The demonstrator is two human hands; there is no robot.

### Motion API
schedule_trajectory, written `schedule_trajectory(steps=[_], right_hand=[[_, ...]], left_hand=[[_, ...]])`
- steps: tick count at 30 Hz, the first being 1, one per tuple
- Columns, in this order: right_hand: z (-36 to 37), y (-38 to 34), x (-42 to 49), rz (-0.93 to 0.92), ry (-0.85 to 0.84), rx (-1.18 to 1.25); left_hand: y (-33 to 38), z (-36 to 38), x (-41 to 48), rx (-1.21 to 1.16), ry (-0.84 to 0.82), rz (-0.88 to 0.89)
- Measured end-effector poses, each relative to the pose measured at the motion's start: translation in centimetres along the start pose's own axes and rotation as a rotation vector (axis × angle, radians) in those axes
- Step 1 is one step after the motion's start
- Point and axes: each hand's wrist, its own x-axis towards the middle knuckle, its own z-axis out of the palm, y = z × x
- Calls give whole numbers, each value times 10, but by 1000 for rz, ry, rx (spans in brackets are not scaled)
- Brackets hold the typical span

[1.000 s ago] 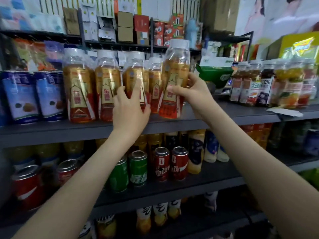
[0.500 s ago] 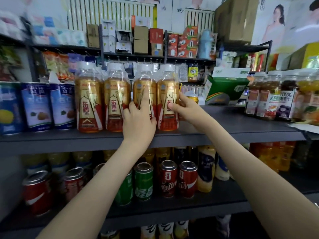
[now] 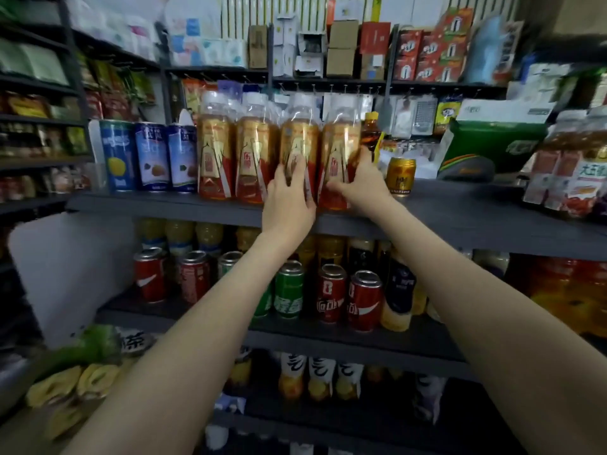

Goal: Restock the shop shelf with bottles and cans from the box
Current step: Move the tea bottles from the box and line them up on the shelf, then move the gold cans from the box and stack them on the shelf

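Several amber drink bottles with gold and red labels stand in a row on the dark upper shelf (image 3: 460,211). My left hand (image 3: 289,200) rests flat with straight fingers against the third bottle (image 3: 300,139). My right hand (image 3: 361,185) grips the lower part of the rightmost bottle (image 3: 340,142), thumb in front and fingers round its right side. That bottle stands upright at the shelf's front edge, touching its neighbour.
Blue cans (image 3: 151,157) stand left of the bottles, and a small gold can (image 3: 400,175) and a green carton (image 3: 492,149) stand to the right. Red and green cans (image 3: 289,290) fill the shelf below. Yellow bottles (image 3: 65,385) lie at the lower left.
The rightmost bottle, tilted in my right hand a second ago, now stands upright in the row. Both hands have slid down to the bottles' lower halves. The view has shifted right.
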Motion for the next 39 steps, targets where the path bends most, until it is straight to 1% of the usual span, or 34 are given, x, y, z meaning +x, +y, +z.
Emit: schedule_trajectory(steps=[2, 4, 6, 8, 10, 13, 15, 20, 25, 28, 29, 32, 34, 36, 39], right_hand=[[8, -2, -22, -62, 53, -100], [21, -7, -58, -183, 156, -183], [43, -9, -102, -330, 222, -147], [75, -7, -146, -433, 203, -27], [114, -1, -188, -438, 72, 51], [177, 6, -247, -345, -228, 112], [219, 8, -281, -310, -408, 121], [331, -3, -347, -278, -842, 93], [454, -15, -409, -220, -1081, 35], [517, -18, -442, -121, -1237, -14], [535, -16, -452, -86, -1284, -36], [581, -6, -475, 7, -1380, -116], [606, 5, -485, 63, -1437, -158], [634, 19, -494, 83, -1474, -203], [683, 47, -507, 79, -1513, -227]], left_hand=[[-2, 1, -29, -26, 47, 8], [-14, 0, -66, -24, 100, 35], [-35, -1, -109, 13, 116, 59], [-61, -4, -153, 31, 79, 33], [-91, -7, -197, 47, 2, -44], [-140, -18, -256, 95, -130, -214], [-177, -27, -290, 123, -203, -340], [-272, -56, -367, 170, -362, -581], [-387, -84, -446, 151, -487, -798], [-451, -104, -491, 198, -603, -972], [-469, -111, -505, 218, -619, -1032], [-517, -122, -546, 215, -634, -1199], [-542, -120, -566, 216, -659, -1254], [-565, -110, -583, 227, -693, -1303], [-599, -81, -608, 211, -691, -1380]])
